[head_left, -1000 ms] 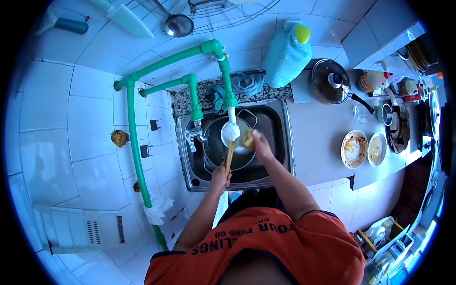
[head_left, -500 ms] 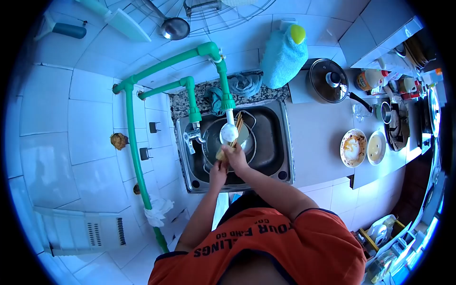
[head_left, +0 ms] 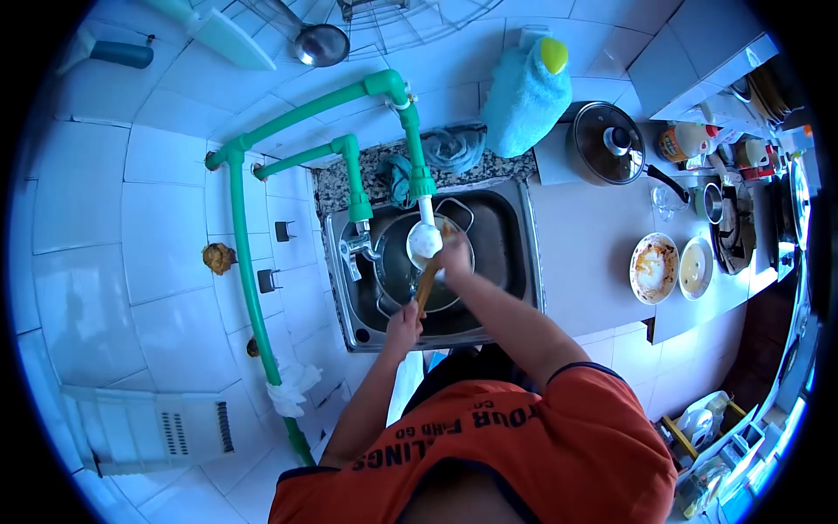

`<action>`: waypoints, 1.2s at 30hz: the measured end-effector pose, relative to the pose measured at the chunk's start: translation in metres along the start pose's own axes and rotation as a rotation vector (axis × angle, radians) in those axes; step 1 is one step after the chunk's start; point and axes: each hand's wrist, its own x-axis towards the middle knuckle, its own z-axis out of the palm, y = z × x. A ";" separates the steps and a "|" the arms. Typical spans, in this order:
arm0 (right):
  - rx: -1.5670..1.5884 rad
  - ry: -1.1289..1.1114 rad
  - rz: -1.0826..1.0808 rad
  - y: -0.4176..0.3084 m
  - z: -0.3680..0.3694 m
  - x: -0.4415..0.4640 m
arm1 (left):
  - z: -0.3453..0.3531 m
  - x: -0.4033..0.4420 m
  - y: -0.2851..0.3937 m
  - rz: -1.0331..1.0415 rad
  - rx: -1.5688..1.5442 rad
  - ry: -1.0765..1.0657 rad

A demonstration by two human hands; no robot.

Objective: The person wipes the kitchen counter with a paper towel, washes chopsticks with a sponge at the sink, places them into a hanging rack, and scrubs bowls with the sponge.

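Gripping sticks (head_left: pixel 427 286) in left hand (head_left: pixel 404 330); right hand (head_left: pixel 455 255) blurred, grip unclear; shirt (head_left: pixel 563 445) reads "TOUR".

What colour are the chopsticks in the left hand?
The chopsticks are yellowish brown; the head view shows them best.

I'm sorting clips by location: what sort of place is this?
Most likely a kitchen, perhaps a home one: there is a metal sink with a tap, a lidded pan on the counter, and a ladle by the tiled wall.
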 end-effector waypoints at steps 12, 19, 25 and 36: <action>0.119 -0.164 0.059 0.050 0.021 -0.037 | 0.009 0.032 0.004 0.080 -0.153 0.052; 0.352 0.079 0.037 0.021 -0.001 0.045 | 0.007 0.004 0.008 0.056 -0.093 -0.058; 0.159 -0.057 0.080 0.041 0.025 -0.034 | 0.002 0.029 0.001 0.172 -0.087 0.071; 0.388 0.070 -0.037 -0.004 0.005 0.026 | 0.000 0.017 -0.006 0.130 -0.209 0.055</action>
